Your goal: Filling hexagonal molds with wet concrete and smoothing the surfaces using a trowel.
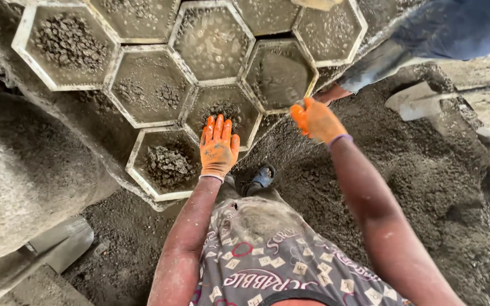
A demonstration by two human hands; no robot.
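Several white-rimmed hexagonal moulds [137, 122] lie packed like a honeycomb on the ground, some holding dark lumps of concrete mix [168, 164]. My left hand [218, 147], in an orange glove, lies flat with its fingers stretched out on the rim between two of the near moulds. My right hand [316, 120], also gloved in orange, curls around the lower corner of a tilted hexagonal mould [279, 73] that holds a wet grey layer.
A heap of dark wet mix [426, 187] spreads right and below. A shovel blade [58, 243] lies bottom left, another blade [418, 101] at the right. Another person's blue-trousered leg [443, 34] stands top right. My sandalled foot [259, 178] shows below my hands.
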